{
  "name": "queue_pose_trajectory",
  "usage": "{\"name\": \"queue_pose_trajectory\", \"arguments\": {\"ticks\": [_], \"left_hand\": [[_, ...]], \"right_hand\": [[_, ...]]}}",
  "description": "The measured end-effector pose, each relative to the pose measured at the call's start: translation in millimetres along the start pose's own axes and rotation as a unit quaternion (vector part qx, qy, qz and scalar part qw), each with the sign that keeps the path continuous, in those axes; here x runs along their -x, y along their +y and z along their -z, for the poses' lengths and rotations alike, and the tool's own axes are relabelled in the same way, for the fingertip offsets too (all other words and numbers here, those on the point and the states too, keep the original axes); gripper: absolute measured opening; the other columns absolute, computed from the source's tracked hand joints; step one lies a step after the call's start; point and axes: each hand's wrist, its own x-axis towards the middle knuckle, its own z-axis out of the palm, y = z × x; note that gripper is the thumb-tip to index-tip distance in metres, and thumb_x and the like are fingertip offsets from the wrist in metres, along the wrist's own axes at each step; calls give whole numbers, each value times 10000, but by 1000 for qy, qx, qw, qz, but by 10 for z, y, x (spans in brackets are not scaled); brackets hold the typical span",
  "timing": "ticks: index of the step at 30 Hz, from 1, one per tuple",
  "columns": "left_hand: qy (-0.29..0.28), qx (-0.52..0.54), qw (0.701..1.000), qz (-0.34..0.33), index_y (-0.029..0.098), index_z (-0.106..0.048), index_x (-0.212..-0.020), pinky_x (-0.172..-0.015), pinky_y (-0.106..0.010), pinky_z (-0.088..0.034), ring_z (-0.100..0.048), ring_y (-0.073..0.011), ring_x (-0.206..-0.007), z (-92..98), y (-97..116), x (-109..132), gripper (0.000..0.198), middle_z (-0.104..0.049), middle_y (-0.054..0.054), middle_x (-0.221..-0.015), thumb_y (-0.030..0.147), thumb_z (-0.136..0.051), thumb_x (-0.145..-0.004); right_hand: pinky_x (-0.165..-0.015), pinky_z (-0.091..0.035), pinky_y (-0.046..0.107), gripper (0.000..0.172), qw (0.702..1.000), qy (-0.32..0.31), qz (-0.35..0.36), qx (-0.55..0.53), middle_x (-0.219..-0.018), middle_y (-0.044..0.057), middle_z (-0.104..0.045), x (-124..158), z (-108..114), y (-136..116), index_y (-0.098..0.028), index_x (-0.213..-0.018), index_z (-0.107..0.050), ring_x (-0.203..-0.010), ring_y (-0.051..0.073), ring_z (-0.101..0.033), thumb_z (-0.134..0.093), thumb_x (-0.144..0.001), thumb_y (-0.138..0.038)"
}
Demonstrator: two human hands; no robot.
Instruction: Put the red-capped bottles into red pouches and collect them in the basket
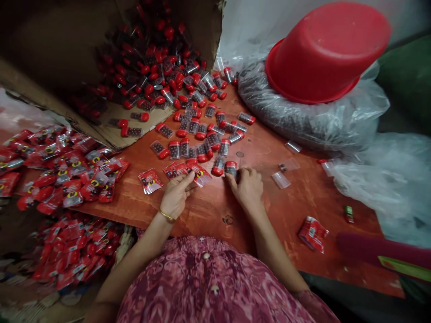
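My left hand [177, 194] pinches a small red printed packet [199, 174] by its edge, just above the reddish-brown table [208, 211]. My right hand [247, 186] is closed around a small clear vial with a red cap [230, 168] at the near edge of a scatter of such vials [198, 134]. The two hands are a short gap apart. Another red packet [150, 181] lies to the left of my left hand.
A tipped cardboard box [134, 67] spills several red-capped vials onto the table. A heap of red packets [57, 166] lies at the left, more below the edge. A red basin [325, 51] sits upside down on a plastic bag of dark beads [303, 116]. Small clear bags [281, 179] lie right.
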Motion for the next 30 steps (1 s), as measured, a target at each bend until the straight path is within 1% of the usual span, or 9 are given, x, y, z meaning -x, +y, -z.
{"name": "queue_pose_trajectory", "arguments": {"ticks": [3,6,8,10,12,15,19,22,30], "left_hand": [[-12,-6,1000,7,148,-597,-633,-577,-204,-441,-589,-93,-541,-11,-22,14,378,-640,23,-568,344,-847,-428],[-11,-9,1000,6,149,-605,-644,-593,-214,-449,-591,-97,-548,3,-25,22,377,-635,26,-563,354,-844,-437],[-9,-9,1000,5,150,-611,-647,-601,-215,-453,-595,-96,-557,18,-21,21,373,-640,25,-572,362,-840,-443],[-10,-9,1000,5,151,-616,-643,-605,-210,-455,-599,-94,-567,21,-20,21,372,-647,22,-585,369,-840,-441],[-15,-8,1000,6,152,-620,-638,-612,-207,-458,-600,-90,-575,6,-24,26,382,-653,22,-599,375,-843,-424],[-27,-21,999,6,147,-629,-633,-621,-203,-459,-593,-83,-582,-35,-34,52,395,-655,21,-614,401,-839,-415],[-37,-54,998,-7,135,-628,-599,-630,-207,-460,-570,-78,-575,-56,-49,99,397,-628,25,-583,433,-825,-426],[-29,-65,997,-24,136,-609,-550,-626,-206,-451,-540,-69,-548,-46,-65,115,391,-595,38,-546,430,-828,-414],[-1,-47,999,-26,142,-595,-574,-654,-225,-455,-579,-89,-606,-52,-76,71,398,-635,19,-616,428,-824,-420]], "right_hand": [[-752,-418,406,265,1000,-12,7,-13,-954,169,-604,20,-59,112,-127,-885,-580,-891,287,-528,-541,-790,-372],[-667,-438,356,198,988,-2,-15,-153,-757,69,-587,120,-45,212,-166,-856,-539,-712,212,-538,-534,-772,-344],[-594,-445,304,212,949,-10,-16,-315,-706,18,-563,220,37,246,-187,-848,-516,-617,161,-525,-548,-756,-375],[-533,-448,262,239,889,-58,-6,-454,-677,-13,-560,333,163,234,-195,-840,-520,-547,124,-518,-584,-734,-400],[-479,-447,239,252,842,-127,0,-524,-651,-27,-570,433,288,175,-193,-836,-546,-483,101,-513,-618,-719,-405],[-409,-433,217,271,809,-184,-8,-558,-632,-29,-582,513,388,54,-184,-831,-575,-428,85,-502,-639,-710,-417],[-372,-408,196,275,796,-195,-21,-572,-592,-37,-575,511,347,-47,-179,-808,-583,-397,73,-485,-661,-692,-416],[-387,-424,198,276,793,-172,-37,-583,-575,-48,-563,505,285,-75,-187,-819,-580,-391,72,-488,-663,-688,-415],[-364,-410,196,249,821,-147,-32,-551,-568,-31,-565,581,284,-47,-192,-798,-593,-418,85,-472,-667,-685,-401]]}}
